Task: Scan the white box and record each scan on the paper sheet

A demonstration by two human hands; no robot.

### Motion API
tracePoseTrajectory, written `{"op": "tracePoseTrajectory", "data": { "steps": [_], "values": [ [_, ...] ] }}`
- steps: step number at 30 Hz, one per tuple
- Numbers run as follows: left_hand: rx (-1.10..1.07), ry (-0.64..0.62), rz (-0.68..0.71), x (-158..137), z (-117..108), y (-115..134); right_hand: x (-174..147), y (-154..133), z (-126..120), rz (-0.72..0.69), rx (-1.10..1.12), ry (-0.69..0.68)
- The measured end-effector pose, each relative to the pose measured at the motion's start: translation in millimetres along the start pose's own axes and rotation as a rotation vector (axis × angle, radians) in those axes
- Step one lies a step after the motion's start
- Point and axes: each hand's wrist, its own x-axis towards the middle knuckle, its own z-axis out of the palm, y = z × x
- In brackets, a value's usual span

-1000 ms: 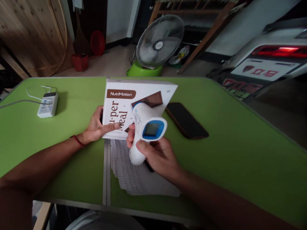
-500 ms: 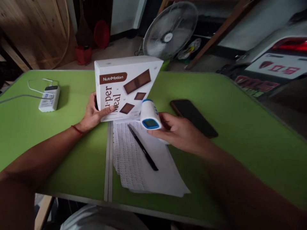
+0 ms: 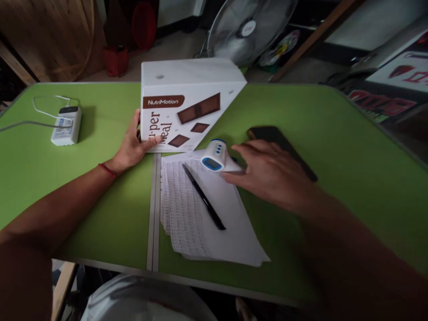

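Note:
My left hand [image 3: 132,145] grips the lower left side of a white NutriMotion box [image 3: 187,73], thumb on the printed front and fingers behind it. The box is held tilted above the table. A white and blue infrared thermometer [image 3: 217,154] rests on its side at the top of some sheets of paper, display towards me. My right hand [image 3: 267,171] is right beside its handle, fingers spread and partly round it without a closed grip. A black pen [image 3: 203,196] lies across the written paper sheets [image 3: 187,223].
The green folding table [image 3: 107,223] has a metal seam left of the paper. A dark phone [image 3: 284,145] lies behind my right hand. At the left is a white charger block [image 3: 67,127] with cables. Beyond the table stands a fan [image 3: 247,29].
My right hand has lowered the thermometer onto the paper and loosened its fingers, shifting right. My left hand still holds the box, now tipped so more of its top shows. The view has shifted slightly.

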Motion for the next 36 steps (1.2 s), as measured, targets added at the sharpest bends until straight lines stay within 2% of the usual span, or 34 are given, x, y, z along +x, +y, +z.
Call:
{"op": "tracePoseTrajectory", "data": {
  "steps": [2, 3, 4, 7, 8, 10, 12, 14, 18, 23, 30, 33, 36],
  "values": [
    [0.179, 0.057, 0.068, -3.0, -3.0, -4.2, -8.2, -11.3, 0.8, -0.084, 0.077, 0.153],
    [0.271, 0.099, 0.114, -5.0, -4.8, -3.8, -12.9, -18.6, 2.5, -0.114, 0.148, 0.188],
    [0.354, 0.145, 0.167, -7.2, -6.3, -1.1, -17.6, -26.1, 5.2, -0.136, 0.212, 0.185],
    [0.485, 0.218, 0.333, -14.9, -5.6, 19.1, -27.2, -43.8, 15.8, -0.21, 0.257, 0.05],
    [0.491, 0.166, 0.394, -17.8, -3.1, 28.4, -28.3, -46.9, 18.6, -0.24, 0.247, 0.015],
    [0.492, -0.13, 0.433, -23.8, 4.5, 47.5, -27.4, -48.6, 21.0, -0.285, 0.244, -0.008],
    [0.519, -0.389, 0.342, -28.5, 12.9, 63.6, -24.0, -46.8, 19.3, -0.312, 0.313, 0.02],
    [0.616, -0.499, 0.214, -30.4, 19.3, 74.7, -20.5, -44.7, 16.1, -0.313, 0.463, 0.034],
    [0.774, -0.596, 0.032, -27.2, 23.3, 83.0, -19.0, -46.0, 16.3, -0.185, 0.851, -0.022],
    [0.734, -0.633, -0.019, -22.7, 21.7, 82.1, -23.4, -56.0, 27.3, -0.101, 1.162, -0.03],
    [0.652, -0.672, -0.082, -20.2, 20.2, 80.7, -22.5, -70.3, 35.9, 0.205, 1.1, 0.095],
    [0.612, -0.64, -0.09, -22.4, 20.4, 74.8, -21.7, -71.9, 34.5, 0.24, 1.018, 0.105],
    [0.572, -0.596, -0.039, -25.8, 20.4, 65.6, -22.2, -70.3, 31.0, 0.204, 0.913, 0.109]
  ]
}}
